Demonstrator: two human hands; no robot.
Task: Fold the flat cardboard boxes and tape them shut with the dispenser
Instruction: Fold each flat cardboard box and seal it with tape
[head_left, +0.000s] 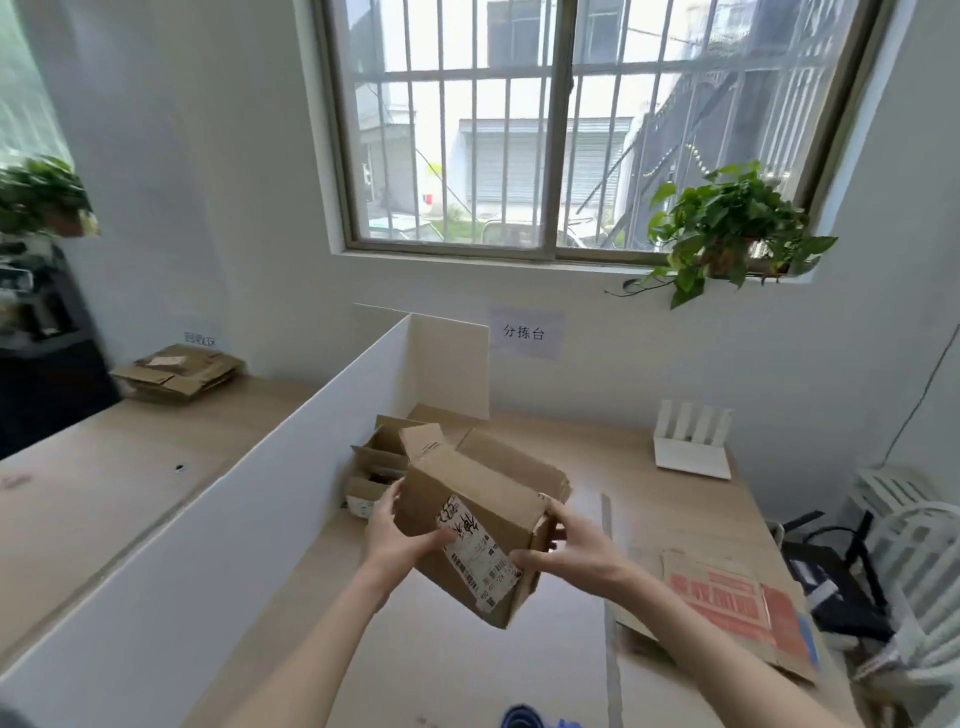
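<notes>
Far upper left of frame: a stack of flattened cartons (179, 373) on the neighbouring desk, behind the white divider (270, 467). Centre left: more opened boxes (376, 470) against the divider. Centre: left hand (397, 535) curled on the left side of the cardboard box (470, 525), thumb on the labelled face; box held in the air over the desk (649, 467), tilted, one flap up at the top. Right hand (563, 551) pinches the right-end flap, thumb underneath. Judgement: step is squaring the box and folding end flaps. Do it well: set it down, keep the left side braced, short flaps in first, then long ones, edges flush before taping. Lower right: flat printed carton (737, 603) waiting. Bottom centre: blue object (522, 717), maybe the dispenser, can't tell.
</notes>
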